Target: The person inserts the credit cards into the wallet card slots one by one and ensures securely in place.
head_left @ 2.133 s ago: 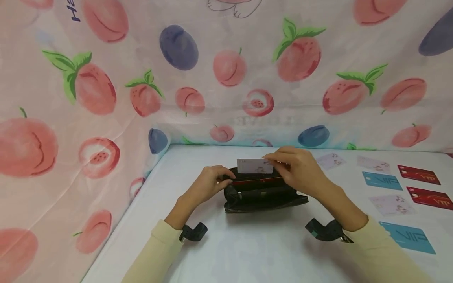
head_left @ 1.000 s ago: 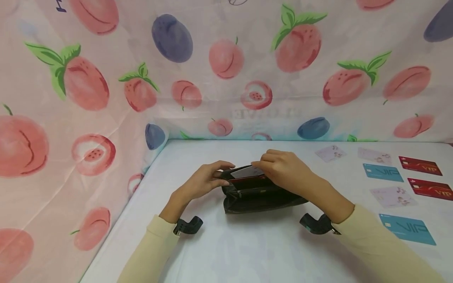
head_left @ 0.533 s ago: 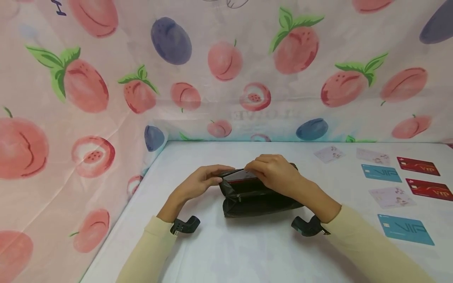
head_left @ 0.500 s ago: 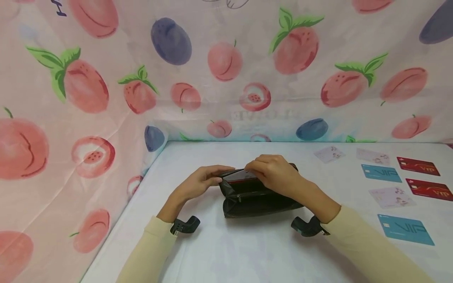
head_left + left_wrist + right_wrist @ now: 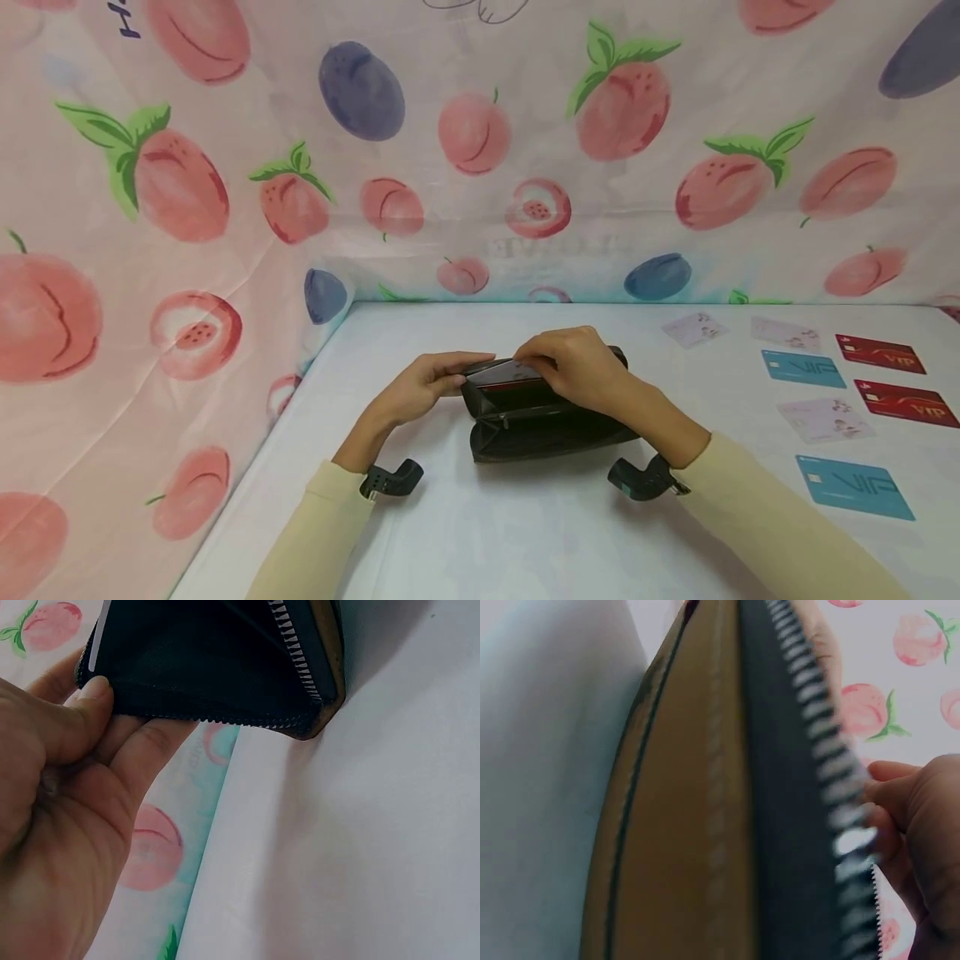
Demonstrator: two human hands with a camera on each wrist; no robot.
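A dark zip wallet (image 5: 555, 437) stands unzipped and spread on the white table in the head view. My left hand (image 5: 412, 387) pinches its far left edge; in the left wrist view the thumb lies inside the zipped rim and the fingers behind it. A pale card (image 5: 506, 372) sits mostly inside the rear pocket, tilted, with its upper left part showing. At that card's top edge my right hand (image 5: 581, 367) pinches with thumb and fingers. The right wrist view is largely filled by the wallet's brown side and zip teeth (image 5: 832, 750), with the right hand at the edge.
Several cards lie at the table's right: pale floral cards (image 5: 825, 419), blue VIP cards (image 5: 855, 487) and red VIP cards (image 5: 907, 403). A fruit-patterned cloth (image 5: 465, 208) hangs behind and along the left side. Both wrists carry black camera mounts (image 5: 393, 479).
The card, upright above the wallet at first, has gone down into the rear pocket with my right hand, which moved left. My left hand shifted slightly left along the wallet's edge.
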